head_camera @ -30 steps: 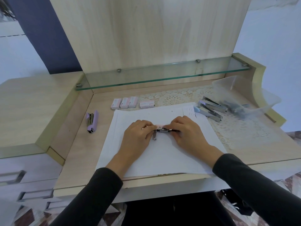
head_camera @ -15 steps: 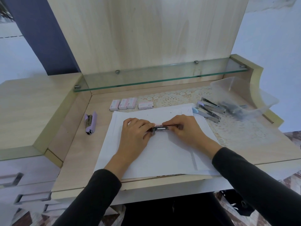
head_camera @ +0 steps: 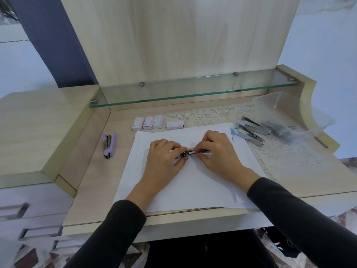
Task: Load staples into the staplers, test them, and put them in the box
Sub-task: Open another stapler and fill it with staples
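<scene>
Fingers hide most of a small pink stapler (head_camera: 190, 151) lying on white paper (head_camera: 193, 182). Left hand (head_camera: 164, 159) and right hand (head_camera: 216, 149) both pinch it, fingers curled. Nearby: a purple stapler (head_camera: 109, 145), staple boxes (head_camera: 148, 122), and a clear box (head_camera: 293, 117), its blurred contents unclear.

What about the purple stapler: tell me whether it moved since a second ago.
No. The purple stapler keeps its place and angle relative to the row of staple boxes.
</scene>
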### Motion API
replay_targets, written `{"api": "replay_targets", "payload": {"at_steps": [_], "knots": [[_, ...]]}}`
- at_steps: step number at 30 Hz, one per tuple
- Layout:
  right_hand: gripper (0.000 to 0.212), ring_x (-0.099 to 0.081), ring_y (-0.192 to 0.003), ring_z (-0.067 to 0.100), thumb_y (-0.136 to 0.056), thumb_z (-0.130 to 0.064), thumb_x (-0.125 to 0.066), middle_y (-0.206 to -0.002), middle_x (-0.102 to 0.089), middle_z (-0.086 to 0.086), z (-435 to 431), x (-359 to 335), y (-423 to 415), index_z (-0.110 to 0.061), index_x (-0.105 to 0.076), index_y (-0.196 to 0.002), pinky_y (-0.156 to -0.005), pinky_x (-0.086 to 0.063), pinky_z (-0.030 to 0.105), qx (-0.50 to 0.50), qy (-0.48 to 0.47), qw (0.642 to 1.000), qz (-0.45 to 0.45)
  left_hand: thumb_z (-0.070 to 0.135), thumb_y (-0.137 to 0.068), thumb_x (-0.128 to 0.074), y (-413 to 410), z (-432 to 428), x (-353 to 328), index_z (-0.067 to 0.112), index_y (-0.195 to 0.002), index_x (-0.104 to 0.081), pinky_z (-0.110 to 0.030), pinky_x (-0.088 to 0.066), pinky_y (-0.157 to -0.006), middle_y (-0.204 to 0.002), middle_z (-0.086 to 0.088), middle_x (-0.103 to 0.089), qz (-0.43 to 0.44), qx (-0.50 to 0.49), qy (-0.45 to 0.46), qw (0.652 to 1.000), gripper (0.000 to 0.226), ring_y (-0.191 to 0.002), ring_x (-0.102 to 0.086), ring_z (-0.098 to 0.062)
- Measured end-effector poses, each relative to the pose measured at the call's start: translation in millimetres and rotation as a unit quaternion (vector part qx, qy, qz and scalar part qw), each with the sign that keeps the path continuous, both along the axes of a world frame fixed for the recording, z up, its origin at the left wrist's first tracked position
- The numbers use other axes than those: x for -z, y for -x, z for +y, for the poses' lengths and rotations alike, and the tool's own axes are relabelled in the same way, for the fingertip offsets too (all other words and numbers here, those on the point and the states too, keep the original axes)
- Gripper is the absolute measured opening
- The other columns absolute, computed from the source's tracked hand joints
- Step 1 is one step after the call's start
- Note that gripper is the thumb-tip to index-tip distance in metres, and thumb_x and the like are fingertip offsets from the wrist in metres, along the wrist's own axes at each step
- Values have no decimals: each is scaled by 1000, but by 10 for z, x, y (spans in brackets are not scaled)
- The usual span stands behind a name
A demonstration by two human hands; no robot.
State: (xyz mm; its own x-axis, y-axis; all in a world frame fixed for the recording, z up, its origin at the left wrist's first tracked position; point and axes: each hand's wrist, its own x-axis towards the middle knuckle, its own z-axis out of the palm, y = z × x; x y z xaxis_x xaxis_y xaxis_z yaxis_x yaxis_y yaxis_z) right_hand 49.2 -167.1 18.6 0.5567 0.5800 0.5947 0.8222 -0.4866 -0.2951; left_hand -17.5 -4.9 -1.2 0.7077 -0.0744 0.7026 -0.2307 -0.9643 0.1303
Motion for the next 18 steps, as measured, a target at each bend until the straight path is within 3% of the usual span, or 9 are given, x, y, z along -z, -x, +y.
{"api": "replay_targets", "payload": {"at_steps": [10, 18], "knots": [[20, -53, -54, 27, -54, 0, -79, -60, -55, 6, 74, -50, -27, -10, -62, -58, -57, -29, 29, -3, 62, 998, 23, 26, -77, -54, -4, 1, 6, 15, -87, -72, -28, -32, -79, -79, 2, -67, 11, -4, -5, 1000, 23, -78, -50, -13], [3, -52, -79, 27, -76, -5, -64, -80, -60, 12, 59, -125, -43, -4, -67, -76, -70, -32, 30, -24, 93, 993, 66, 25, -78, -53, 3, 7, 7, 14, -87, -72, -28, -31, -79, -79, 1, -67, 9, 0, -6, 1000, 23, -79, -47, -11]]}}
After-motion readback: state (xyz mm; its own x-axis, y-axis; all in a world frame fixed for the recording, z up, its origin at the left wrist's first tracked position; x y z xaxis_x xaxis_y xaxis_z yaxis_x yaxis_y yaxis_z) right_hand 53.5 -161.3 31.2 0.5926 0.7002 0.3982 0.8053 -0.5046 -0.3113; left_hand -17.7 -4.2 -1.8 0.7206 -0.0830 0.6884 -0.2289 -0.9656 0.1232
